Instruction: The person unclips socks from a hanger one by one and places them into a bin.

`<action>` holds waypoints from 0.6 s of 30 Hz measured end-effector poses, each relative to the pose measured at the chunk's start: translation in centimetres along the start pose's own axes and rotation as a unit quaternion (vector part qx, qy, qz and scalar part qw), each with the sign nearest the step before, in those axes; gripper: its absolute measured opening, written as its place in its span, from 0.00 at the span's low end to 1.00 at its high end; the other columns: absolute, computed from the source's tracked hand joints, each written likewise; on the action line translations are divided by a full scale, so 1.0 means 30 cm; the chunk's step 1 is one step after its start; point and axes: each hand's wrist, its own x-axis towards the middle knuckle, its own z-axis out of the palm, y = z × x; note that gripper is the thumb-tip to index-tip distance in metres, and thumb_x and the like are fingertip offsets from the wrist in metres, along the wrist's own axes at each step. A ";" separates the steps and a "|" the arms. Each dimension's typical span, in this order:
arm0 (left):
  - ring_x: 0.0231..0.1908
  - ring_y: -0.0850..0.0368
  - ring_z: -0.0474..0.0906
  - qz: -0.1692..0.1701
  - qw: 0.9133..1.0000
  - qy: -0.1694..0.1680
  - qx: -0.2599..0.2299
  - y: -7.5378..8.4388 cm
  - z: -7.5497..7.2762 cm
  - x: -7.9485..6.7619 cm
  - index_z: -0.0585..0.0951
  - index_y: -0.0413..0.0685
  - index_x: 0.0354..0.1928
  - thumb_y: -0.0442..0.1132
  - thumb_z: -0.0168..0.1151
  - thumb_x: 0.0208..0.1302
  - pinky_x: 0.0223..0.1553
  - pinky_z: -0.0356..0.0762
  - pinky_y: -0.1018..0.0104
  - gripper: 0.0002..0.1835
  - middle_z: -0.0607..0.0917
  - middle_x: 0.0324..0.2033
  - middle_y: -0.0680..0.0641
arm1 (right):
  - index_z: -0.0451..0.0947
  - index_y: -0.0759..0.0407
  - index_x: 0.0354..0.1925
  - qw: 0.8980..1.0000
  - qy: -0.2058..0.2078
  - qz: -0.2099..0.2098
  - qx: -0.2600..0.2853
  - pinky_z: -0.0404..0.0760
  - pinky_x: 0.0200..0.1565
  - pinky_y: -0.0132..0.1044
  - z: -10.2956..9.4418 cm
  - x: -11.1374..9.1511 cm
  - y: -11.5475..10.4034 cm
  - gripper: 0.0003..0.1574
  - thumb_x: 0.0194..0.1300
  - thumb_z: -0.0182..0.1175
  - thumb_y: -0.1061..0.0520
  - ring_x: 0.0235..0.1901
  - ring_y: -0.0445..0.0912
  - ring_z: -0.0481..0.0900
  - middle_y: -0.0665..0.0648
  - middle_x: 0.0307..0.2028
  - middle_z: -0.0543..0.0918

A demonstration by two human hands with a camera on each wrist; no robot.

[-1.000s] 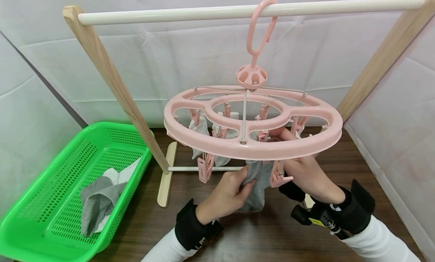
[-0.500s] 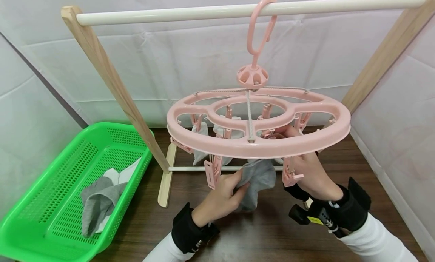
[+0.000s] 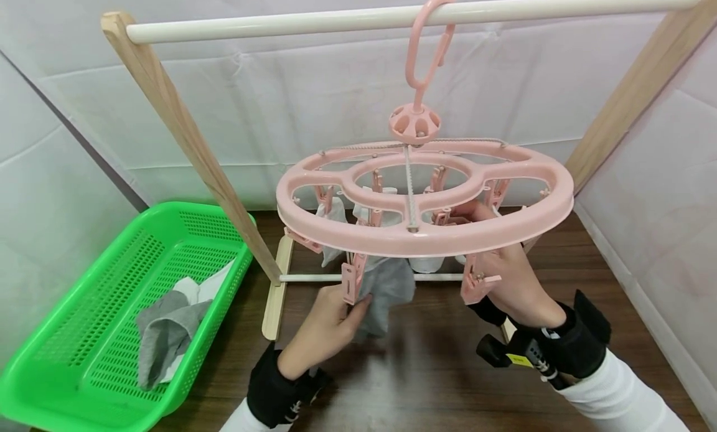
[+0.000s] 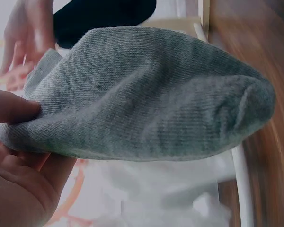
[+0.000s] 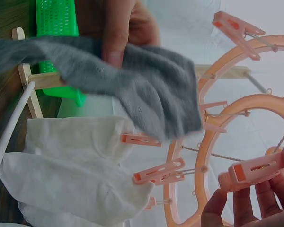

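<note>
Sock point(image 4: 146, 99), pinched in left fingers point(image 5: 117, 35), has shifted leftward; right fingers point(image 5: 267, 198) grip pink clip point(image 5: 255, 171)

**Green plastic, pale wood**

Left of the left hand point(image 3: 327, 323), a green basket point(image 3: 50, 363) with crumpled grey and white fabric point(image 3: 168, 329) inside. Above, a white rail point(image 3: 252, 25) between wooden posts point(image 3: 185, 130). Beneath, a dark wood-grain surface point(image 3: 426, 382). Beyond, white sheeting point(image 3: 313, 89).
</note>
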 end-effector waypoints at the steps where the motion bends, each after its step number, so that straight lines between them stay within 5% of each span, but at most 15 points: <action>1: 0.19 0.68 0.56 0.004 1.000 0.006 0.020 -0.001 -0.019 -0.008 0.74 0.42 0.37 0.21 0.56 0.62 0.24 0.58 0.70 0.09 0.62 0.18 0.57 | 0.65 0.62 0.62 1.000 -0.001 0.002 -0.006 0.68 0.15 0.34 -0.001 0.003 0.000 0.20 0.75 0.42 0.68 0.13 0.44 0.71 0.54 0.37 0.81; 4: 0.24 0.67 0.70 0.009 0.998 0.027 0.058 -0.004 -0.075 -0.038 0.77 0.41 0.41 0.19 0.57 0.59 0.26 0.70 0.70 0.13 0.78 0.24 0.51 | 0.62 0.64 0.64 0.998 0.020 0.013 -0.061 0.76 0.20 0.37 0.006 0.015 -0.010 0.22 0.74 0.42 0.71 0.16 0.45 0.78 0.55 0.37 0.80; 7: 0.36 0.60 0.81 0.001 0.996 0.045 0.078 -0.006 -0.127 -0.075 0.79 0.35 0.50 0.17 0.58 0.57 0.33 0.79 0.65 0.19 0.85 0.39 0.42 | 0.62 0.64 0.63 0.998 0.015 0.027 -0.060 0.73 0.18 0.38 0.010 0.016 -0.015 0.21 0.75 0.40 0.70 0.13 0.45 0.74 0.53 0.25 0.79; 14: 0.27 0.65 0.76 -0.014 0.988 0.063 0.138 0.006 -0.241 -0.139 0.79 0.36 0.49 0.16 0.59 0.56 0.25 0.73 0.69 0.19 0.85 0.38 0.42 | 0.68 0.59 0.61 0.997 0.041 0.042 -0.057 0.75 0.20 0.32 0.006 -0.005 -0.018 0.19 0.76 0.44 0.66 0.17 0.42 0.78 0.50 0.24 0.80; 18: 0.21 0.69 0.69 -0.029 0.985 0.072 0.154 0.026 -0.295 -0.159 0.78 0.36 0.51 0.16 0.59 0.56 0.22 0.65 0.74 0.21 0.84 0.36 0.43 | 0.66 0.60 0.62 0.997 0.056 0.031 -0.037 0.68 0.15 0.34 -0.002 -0.013 -0.013 0.19 0.76 0.44 0.65 0.14 0.41 0.74 0.49 0.24 0.79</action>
